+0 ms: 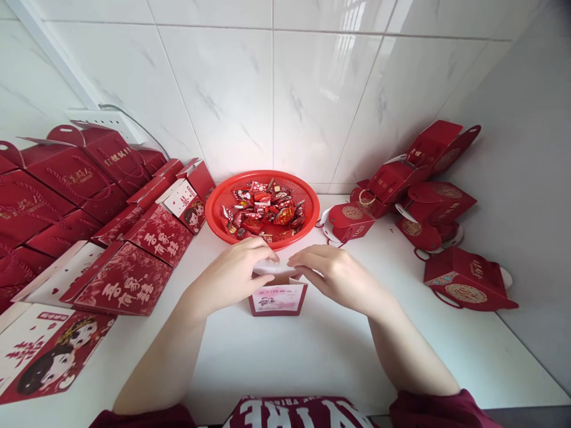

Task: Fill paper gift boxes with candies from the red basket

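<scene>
In the middle of the white table stands a small red and white paper gift box (pixel 279 300), upright, with its top unfolded and its printed front facing me. My left hand (pixel 235 270) is at its upper left edge, the thumb by the front corner and the fingers curled over the back. From the other side, my right hand (pixel 334 274) bends its fingers around the upper right edge and the raised back flap. Both hands pinch at the box's top; the fingertips partly cover the flaps. What lies inside the box is hidden.
Just behind the box sits a red plastic basket (pixel 214 221) of wrapped candies (pixel 263 208). Red gift boxes (pixel 151 235) and corded red bags (pixel 75 172) crowd the left side. Red handled boxes (pixel 468 276) are piled at right. A tiled wall (pixel 241 89) closes the back.
</scene>
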The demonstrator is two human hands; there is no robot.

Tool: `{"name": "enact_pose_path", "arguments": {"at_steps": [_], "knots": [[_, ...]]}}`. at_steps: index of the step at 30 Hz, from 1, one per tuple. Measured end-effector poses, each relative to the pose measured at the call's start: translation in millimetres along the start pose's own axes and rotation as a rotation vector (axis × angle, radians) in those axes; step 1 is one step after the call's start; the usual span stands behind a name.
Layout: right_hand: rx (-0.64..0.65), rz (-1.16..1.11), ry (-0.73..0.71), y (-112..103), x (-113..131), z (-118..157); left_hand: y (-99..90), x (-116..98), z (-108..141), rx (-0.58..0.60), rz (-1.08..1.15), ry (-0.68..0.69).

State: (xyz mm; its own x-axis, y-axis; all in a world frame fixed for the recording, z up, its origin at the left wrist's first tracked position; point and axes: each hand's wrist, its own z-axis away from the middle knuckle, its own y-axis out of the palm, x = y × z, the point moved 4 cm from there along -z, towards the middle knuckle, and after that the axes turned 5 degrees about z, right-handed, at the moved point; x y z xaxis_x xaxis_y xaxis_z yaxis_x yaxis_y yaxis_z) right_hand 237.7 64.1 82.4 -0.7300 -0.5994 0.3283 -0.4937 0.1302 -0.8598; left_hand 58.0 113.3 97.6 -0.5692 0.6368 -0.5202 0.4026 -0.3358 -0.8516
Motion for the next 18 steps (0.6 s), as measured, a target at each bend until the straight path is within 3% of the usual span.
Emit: {"name": "enact_pose_path", "arguments": {"at_steps": [5,10,15,18], "knots": [[0.065,0.049,0.094,16.5,0.8,-6.6,14.7,4.4,-6.3,-0.007,-0.089,-0.052],[0.128,0.118,0.105,26.3,-0.2,-7.5,24.6,-1.0,-8.8,0.012,-0.231,0.038],[0.042,0.251,0.060,17.4,3.8,-6.7,21.9,-7.4,-9.2,-0.097,-0.247,0.058],[0.014,0.199,0.028,4.8,6.6,-5.7,14.5,-14.2,-5.4,-0.140,-0.190,0.084]]}}
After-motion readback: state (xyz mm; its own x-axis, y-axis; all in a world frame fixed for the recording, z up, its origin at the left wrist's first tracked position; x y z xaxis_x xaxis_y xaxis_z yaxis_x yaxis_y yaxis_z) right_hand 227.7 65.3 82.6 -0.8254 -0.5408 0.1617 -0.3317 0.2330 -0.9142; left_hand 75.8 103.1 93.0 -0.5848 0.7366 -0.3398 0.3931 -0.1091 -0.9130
